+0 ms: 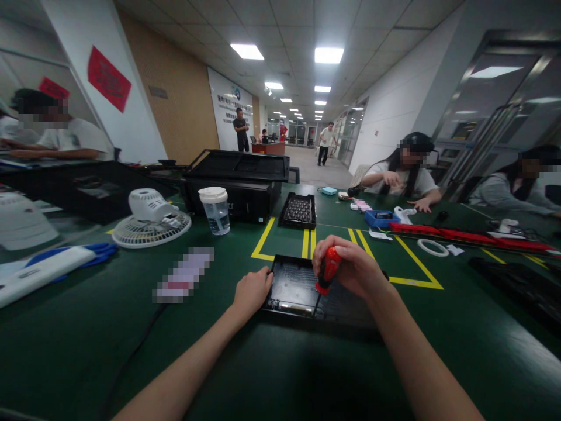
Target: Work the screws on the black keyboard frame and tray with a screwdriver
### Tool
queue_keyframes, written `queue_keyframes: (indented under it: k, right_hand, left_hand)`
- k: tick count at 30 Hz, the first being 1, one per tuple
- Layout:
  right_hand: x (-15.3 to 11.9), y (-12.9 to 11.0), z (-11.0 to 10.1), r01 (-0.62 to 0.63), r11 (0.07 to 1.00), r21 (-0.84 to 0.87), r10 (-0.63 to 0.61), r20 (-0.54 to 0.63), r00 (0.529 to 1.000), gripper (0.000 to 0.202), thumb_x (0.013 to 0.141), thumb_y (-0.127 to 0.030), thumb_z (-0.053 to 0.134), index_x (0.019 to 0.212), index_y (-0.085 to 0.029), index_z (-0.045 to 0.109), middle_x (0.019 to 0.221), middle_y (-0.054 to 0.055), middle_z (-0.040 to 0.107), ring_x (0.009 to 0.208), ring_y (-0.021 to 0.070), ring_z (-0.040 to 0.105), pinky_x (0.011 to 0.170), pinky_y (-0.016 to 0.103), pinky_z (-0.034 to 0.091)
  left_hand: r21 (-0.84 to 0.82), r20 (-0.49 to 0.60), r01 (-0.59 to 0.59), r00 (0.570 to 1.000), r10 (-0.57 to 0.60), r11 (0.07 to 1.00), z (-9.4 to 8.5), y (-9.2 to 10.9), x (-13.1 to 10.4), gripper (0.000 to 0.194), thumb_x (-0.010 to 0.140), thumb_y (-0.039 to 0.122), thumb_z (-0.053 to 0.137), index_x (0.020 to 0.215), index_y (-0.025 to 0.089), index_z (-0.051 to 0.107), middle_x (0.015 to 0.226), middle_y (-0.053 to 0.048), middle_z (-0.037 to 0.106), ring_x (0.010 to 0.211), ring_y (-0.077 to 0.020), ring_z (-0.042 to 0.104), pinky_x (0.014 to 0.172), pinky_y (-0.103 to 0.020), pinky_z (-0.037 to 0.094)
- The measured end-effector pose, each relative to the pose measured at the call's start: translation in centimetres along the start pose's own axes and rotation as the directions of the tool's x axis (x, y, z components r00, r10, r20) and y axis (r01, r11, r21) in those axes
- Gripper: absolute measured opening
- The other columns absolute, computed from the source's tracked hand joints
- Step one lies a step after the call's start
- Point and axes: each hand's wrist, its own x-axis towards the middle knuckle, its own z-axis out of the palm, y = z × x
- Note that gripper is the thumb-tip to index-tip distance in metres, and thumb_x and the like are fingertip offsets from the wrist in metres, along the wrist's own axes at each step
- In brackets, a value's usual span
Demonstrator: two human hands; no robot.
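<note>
A flat black panel or casing (291, 280) with a raised rim lies on the green table in front of me. My left hand (253, 290) grips its left edge, fingers closed over the rim. In my right hand (348, 263) is a screwdriver (328, 270) with a red and black handle, held nearly upright. Its thin shaft points down at the inside of the casing, near the lower middle; I cannot make out what the tip touches.
Beyond the casing sits a black tray (298, 210) with many round pockets. A lidded cup (214, 211), a white fan (151, 221) and a large black crate (232, 196) stand to the left. Red strips (464, 235) and a blue box (382, 218) lie right, near a seated person (401, 175).
</note>
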Motion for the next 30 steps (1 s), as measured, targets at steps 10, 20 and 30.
queue_keyframes:
  k: [10, 20, 30]
  right_hand:
    - [-0.2, -0.4, -0.4, -0.018, 0.999, -0.034, 0.018, -0.013, 1.0, 0.017, 0.081, -0.024, 0.044, 0.085, -0.014, 0.057, 0.081, 0.006, 0.056, 0.074, 0.017, 0.057, 0.069, 0.032, 0.045]
    - [-0.6, -1.1, -0.2, -0.037, 0.997, -0.063, 0.036, -0.023, 0.999, 0.011, 0.08, -0.025, 0.051, 0.084, -0.016, 0.055, 0.084, 0.005, 0.056, 0.079, 0.0171, 0.056, 0.083, 0.044, 0.046]
    - [-0.8, -1.6, -0.9, -0.038, 0.988, -0.15, 0.035, -0.018, 0.999, 0.009, 0.082, -0.023, 0.051, 0.087, -0.017, 0.055, 0.085, 0.005, 0.057, 0.082, 0.0163, 0.057, 0.074, 0.034, 0.048]
  left_hand:
    - [-0.008, -0.011, -0.016, 1.0, 0.016, 1.0, 0.2, -0.2, 0.0, 0.038, 0.088, 0.044, 0.026, 0.102, 0.024, 0.056, 0.084, -0.007, 0.066, 0.079, -0.0208, 0.063, 0.068, -0.029, 0.045]
    - [-0.006, -0.013, -0.021, 1.0, 0.021, 1.0, 0.3, -0.2, 0.1, 0.039, 0.088, 0.044, 0.026, 0.101, 0.024, 0.056, 0.083, -0.007, 0.066, 0.078, -0.0209, 0.063, 0.067, -0.029, 0.045]
    - [0.005, -0.004, -0.006, 1.0, 0.006, 1.0, 0.2, -0.1, 0.1, 0.038, 0.088, 0.044, 0.027, 0.102, 0.024, 0.056, 0.084, -0.008, 0.066, 0.08, -0.0216, 0.063, 0.068, -0.03, 0.045]
